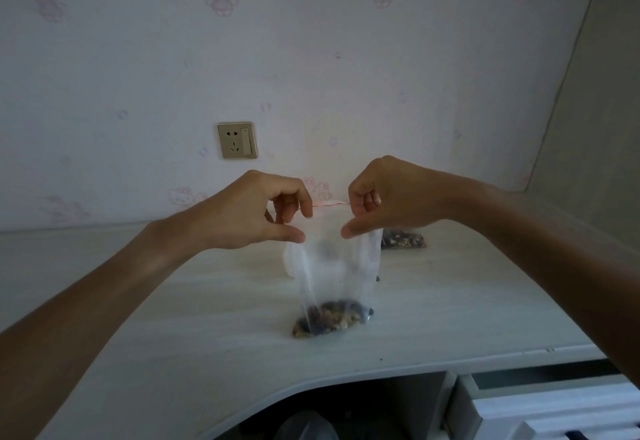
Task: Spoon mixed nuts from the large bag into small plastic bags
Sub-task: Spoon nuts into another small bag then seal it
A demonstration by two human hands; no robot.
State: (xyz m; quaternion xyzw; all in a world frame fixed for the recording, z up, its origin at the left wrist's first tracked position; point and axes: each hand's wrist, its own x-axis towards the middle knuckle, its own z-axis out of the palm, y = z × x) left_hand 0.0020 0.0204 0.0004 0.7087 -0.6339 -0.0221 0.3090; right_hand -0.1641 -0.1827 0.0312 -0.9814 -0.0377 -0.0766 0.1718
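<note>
**Small bag of nuts held upright over the counter**

Here, a person's left hand (263, 209) and right hand (384, 197) pinch the two top corners of a small clear plastic zip bag (334, 273), fingers closed on its red-lined mouth strip. The bag hangs upright, its long axis vertical and its mouth upward, with its bottom on or just above the pale wood-grain counter (173, 318); which of the two cannot be told. A brown heap of mixed nuts (329, 318) fills its lowest part. A second filled plastic bag (403, 240) lies behind, largely hidden by the right hand and the held bag. A small dark object at the bag's lower right is too blurred to identify. No writing is legible; the wallpaper carries faint pink cartoon cats, and a gold-coloured wall socket (237, 140) sits above the counter.
</note>
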